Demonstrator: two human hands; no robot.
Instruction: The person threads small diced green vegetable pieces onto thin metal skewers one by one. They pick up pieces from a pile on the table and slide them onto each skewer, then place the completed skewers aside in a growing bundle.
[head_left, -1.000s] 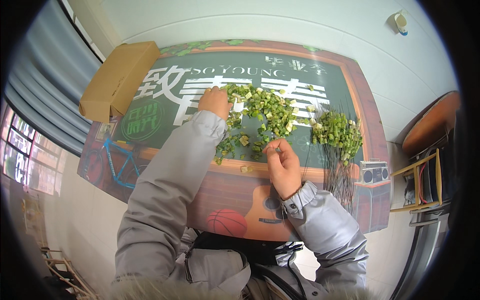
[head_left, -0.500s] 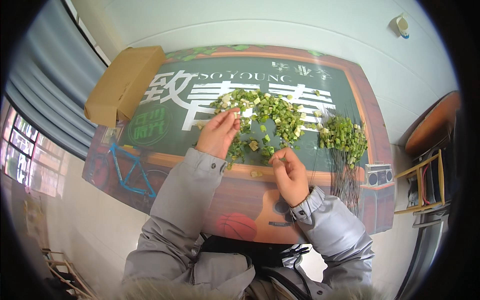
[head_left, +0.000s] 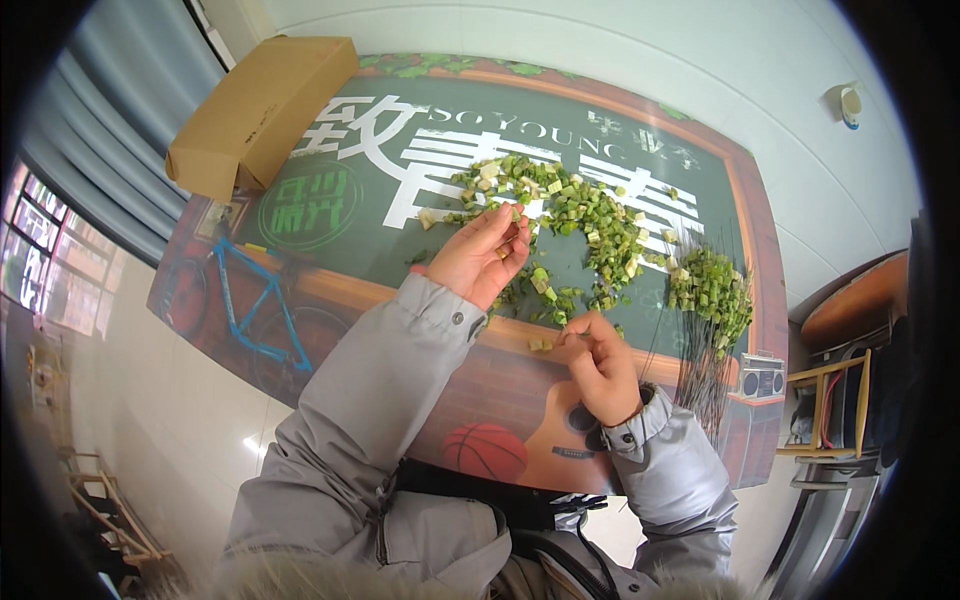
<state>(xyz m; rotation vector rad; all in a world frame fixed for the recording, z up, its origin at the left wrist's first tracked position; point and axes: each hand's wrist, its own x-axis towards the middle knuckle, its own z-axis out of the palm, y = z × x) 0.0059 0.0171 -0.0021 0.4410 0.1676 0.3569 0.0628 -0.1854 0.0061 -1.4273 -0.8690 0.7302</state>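
Observation:
My left hand hovers over the near left side of a loose pile of chopped green and pale pieces. Its thumb and fingertips pinch a small green piece. Lower and to the right, my right hand is closed, thumb against forefinger, by the pile's near edge. Whatever it grips is too thin or too hidden to make out. To the right of the pile lies a bunch of thin dark sticks, with green pieces clustered at their far ends.
The table has a printed chalkboard top. A brown cardboard box stands at its far left corner. Blue curtains hang at the left, and wooden-framed chairs stand to the right. A pale wall runs behind the table.
The whole view has shifted, so the table and pile appear farther right. My left hand has turned, showing more of its palm and curled fingers. My right hand stays pinched near the pile's edge.

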